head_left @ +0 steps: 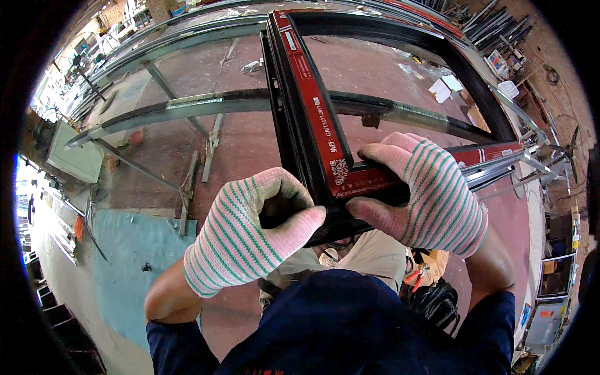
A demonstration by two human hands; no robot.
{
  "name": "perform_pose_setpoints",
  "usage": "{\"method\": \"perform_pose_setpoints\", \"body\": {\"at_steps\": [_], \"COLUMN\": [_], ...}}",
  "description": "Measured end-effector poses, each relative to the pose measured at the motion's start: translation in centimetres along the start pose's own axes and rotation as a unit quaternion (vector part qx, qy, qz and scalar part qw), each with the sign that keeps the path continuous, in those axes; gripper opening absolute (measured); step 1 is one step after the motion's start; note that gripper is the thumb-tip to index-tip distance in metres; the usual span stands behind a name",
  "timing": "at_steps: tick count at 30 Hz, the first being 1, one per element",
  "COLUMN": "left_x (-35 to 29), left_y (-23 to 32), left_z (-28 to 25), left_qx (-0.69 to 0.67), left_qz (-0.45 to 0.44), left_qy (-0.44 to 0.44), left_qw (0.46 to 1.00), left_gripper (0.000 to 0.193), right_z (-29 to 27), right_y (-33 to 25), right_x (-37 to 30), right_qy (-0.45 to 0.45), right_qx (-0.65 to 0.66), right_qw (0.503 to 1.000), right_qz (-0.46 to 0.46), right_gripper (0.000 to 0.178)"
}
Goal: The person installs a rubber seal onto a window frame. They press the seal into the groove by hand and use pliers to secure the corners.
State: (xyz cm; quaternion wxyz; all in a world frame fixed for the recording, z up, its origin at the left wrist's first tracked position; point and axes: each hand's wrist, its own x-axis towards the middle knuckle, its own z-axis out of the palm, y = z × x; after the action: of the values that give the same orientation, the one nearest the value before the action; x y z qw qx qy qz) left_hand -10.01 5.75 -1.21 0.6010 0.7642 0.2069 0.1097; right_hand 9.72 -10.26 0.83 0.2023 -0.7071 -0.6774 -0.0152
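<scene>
A black metal window frame (289,134) lies before me with its near corner toward my body. Red printed protective film (312,103) covers part of its top faces. My left hand (240,234), in a pink glove with green stripes, is at the outer side of that corner. Its thumb and curled fingers meet in a pinch, and whatever is between them is hidden. My right hand (431,194), gloved the same way, is closed over the near bar just right of the corner. Its thumb is on the near side and its fingers reach over the inner edge.
Metal support bars (240,100) run beneath the frame and off to the left. A blue-green sheet (134,269) covers floor at the left. Red-handled pliers (417,276) and a black coil (434,303) lie by my right leg. A standing fan (565,149) is far right.
</scene>
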Motion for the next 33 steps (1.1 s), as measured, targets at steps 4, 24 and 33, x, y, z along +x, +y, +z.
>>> {"method": "perform_pose_setpoints", "body": {"at_steps": [4,24,33], "left_x": [0.5,0.7,0.5], "left_y": [-0.2,-2.5,-2.0], "left_z": [0.0,0.1,0.6], "left_qx": [-0.024,0.013,-0.037], "left_qz": [-0.029,0.079,0.056], "left_qy": [-0.015,-0.006,0.007], "left_qw": [0.999,0.997,0.998], "left_gripper": [0.012,0.011,0.011], "right_z": [0.1,-0.5,-1.3], "right_y": [0.0,0.1,0.8], "right_x": [0.7,2.0,1.7], "right_qy": [-0.006,-0.055,-0.084], "right_qx": [0.011,0.096,0.092], "right_qw": [1.000,0.994,0.992], "right_qz": [0.008,-0.004,-0.027], "right_gripper": [0.060,0.053,0.059]}}
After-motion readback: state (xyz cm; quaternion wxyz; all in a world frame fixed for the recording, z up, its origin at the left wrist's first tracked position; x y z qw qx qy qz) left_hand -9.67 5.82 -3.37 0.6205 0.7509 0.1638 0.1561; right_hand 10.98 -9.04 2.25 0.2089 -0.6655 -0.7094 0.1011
